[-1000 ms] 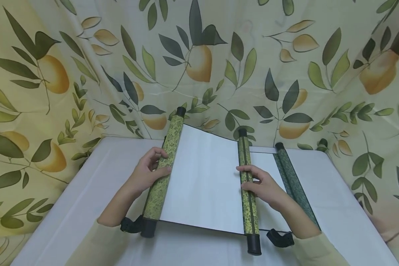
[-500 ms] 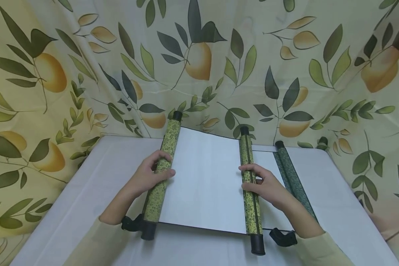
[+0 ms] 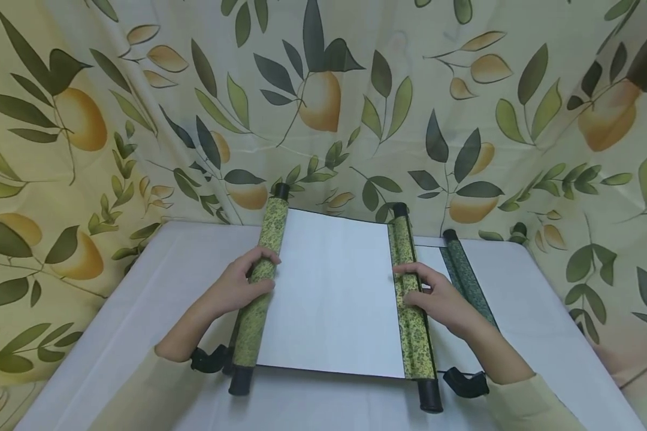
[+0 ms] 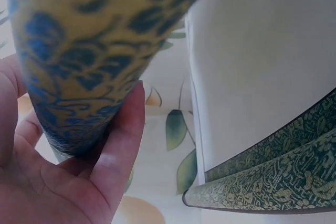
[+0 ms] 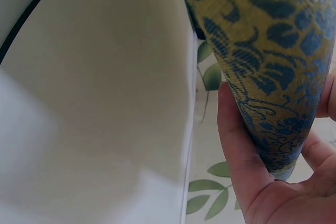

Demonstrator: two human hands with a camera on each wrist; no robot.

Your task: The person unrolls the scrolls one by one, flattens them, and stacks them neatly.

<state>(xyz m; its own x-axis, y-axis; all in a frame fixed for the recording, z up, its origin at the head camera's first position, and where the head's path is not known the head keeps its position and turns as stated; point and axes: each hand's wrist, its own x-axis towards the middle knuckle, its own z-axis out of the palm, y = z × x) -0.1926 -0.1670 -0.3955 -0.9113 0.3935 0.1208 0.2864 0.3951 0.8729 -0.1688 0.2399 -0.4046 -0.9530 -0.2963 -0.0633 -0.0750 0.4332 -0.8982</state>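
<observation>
A hanging scroll with a blank white sheet (image 3: 334,293) is held partly unrolled over the table, its near edge tilted toward me. My left hand (image 3: 242,281) grips the thicker left roll (image 3: 256,329), wrapped in yellow-green floral brocade with black end knobs. In the left wrist view, thumb and fingers of the left hand (image 4: 63,187) curl round the patterned roll (image 4: 89,56). My right hand (image 3: 434,299) holds the right roller (image 3: 417,347), a brocade strip showing along its inner side. The right wrist view shows the right hand (image 5: 241,150) wrapped about the brocade roll (image 5: 278,66).
Beneath and to the right lies a second scroll with a dark green brocade roll (image 3: 469,281), its white sheet partly covered by the first. Both rest over a white-covered table (image 3: 539,335). A curtain (image 3: 323,161) printed with fruit and leaves hangs behind. Black straps (image 3: 466,383) sit at the wrists.
The right roller has shifted right and turned, so more brocade strip shows on its inner side. The left roll has moved slightly left and down, widening the exposed white sheet.
</observation>
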